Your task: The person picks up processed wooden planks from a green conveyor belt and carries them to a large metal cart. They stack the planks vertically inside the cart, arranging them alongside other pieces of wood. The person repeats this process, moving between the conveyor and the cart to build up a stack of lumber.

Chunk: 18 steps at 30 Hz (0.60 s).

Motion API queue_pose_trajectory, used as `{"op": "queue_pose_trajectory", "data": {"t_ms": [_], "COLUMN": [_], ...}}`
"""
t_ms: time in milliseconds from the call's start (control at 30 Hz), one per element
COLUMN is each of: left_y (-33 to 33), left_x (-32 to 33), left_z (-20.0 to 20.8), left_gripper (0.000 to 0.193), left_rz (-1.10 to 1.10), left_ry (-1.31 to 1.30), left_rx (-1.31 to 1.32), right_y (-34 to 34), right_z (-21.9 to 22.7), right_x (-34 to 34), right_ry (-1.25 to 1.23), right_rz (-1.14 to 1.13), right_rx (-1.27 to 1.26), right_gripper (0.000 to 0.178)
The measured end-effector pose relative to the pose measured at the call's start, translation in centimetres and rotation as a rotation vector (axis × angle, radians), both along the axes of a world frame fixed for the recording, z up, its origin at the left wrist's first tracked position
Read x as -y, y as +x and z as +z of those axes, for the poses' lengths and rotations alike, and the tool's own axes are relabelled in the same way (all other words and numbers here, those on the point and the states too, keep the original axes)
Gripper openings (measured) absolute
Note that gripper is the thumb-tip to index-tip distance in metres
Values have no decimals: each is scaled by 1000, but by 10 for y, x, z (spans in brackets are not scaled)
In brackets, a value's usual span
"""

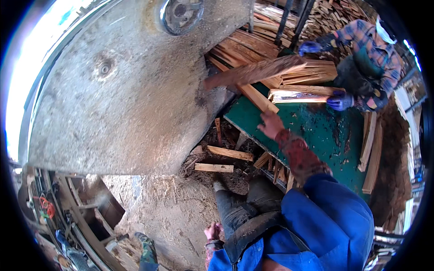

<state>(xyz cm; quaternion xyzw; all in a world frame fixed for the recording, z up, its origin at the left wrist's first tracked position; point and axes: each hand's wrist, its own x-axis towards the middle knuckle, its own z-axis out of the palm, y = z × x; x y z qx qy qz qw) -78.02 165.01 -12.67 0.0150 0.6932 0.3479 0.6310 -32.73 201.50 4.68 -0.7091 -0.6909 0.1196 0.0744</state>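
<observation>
The right hand has its fingers apart and clamped on nothing, reaching forward to the near end of a pale board; whether the fingertips touch the wood, I cannot tell. The left hand hangs low beside the person's leg, well apart from the boards, its fingers partly curled – too small to tell whether they hold anything.

The pale board lies slanted over the edge of a green table, its far part passing under a dark slab, which is blurred. Across the table, a co-worker in a checked shirt has one purple glove on the end of a split piece; the other purple glove is raised near the slab.

As for progress, judging by how things lie: many pieces are already split, with a bundle of wood behind the held piece and a large woodpile beyond. The pale board and the slab look loose, not yet stacked. Two long strips lie at the table's right end, and short offcuts on the littered ground. A broad grey metal panel fills the upper left.
</observation>
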Motion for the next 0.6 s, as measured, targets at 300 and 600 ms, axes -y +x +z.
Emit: {"op": "queue_pose_trajectory", "data": {"t_ms": [300,600], "left_y": [-57,115], "left_x": [-200,-295], "left_z": [37,104], "left_gripper": [18,18], "left_rz": [-29,-242], "left_ry": [205,587], "left_rx": [-41,165], "right_y": [-13,137], "right_z": [68,51], "right_x": [39,-94], "right_ry": [508,435], "right_rz": [-54,-643], "right_rx": [-62,-276], "right_gripper": [69,107]}}
